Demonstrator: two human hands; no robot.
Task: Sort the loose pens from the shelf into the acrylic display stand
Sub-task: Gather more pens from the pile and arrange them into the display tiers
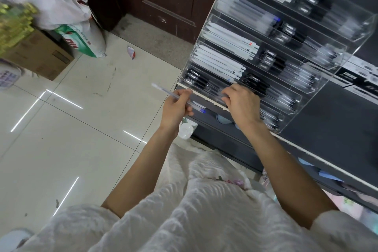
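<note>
Hands: two. Left hand [177, 108] pinches one clear pen [163, 91], held slanted in the air just left of the shelf [335, 116] edge. Right hand [241, 102] reaches into the lowest front tier of one acrylic stand [347, 51], fingers curled over pens there; grip on any pen cannot be told. Stand shows about six stepped tiers of white, black and clear pens.

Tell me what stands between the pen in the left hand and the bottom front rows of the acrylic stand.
The right hand does: it rests over the lower front compartments of the acrylic stand, right of the clear pen that the left hand holds. Nothing else visible lies between.
</note>
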